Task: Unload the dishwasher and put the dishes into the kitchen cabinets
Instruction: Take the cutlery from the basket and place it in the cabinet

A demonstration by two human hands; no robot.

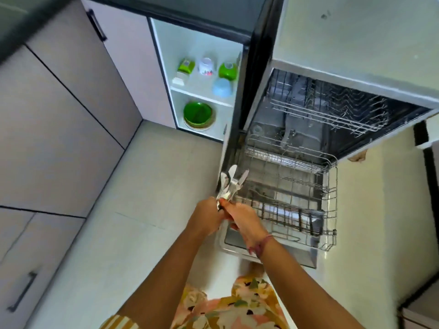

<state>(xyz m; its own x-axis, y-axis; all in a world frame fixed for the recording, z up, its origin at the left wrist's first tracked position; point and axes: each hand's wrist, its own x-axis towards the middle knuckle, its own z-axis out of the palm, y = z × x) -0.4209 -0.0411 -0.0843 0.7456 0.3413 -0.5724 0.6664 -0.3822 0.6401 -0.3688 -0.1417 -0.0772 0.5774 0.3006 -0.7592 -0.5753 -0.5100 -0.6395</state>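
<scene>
Pale tiled floor spreads bright and glossy below. Along the left runs a bank of mauve-grey cabinet doors with black bar handles. A dark countertop edge crosses the top, and a pale wall rises at upper right.

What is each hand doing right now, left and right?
Left hand: grips the bundle of shiny metal cutlery at its handles.
Right hand: fingers curled on the same bundle, beside the left.

The hands hide the handles of the blurred cutlery.
</scene>
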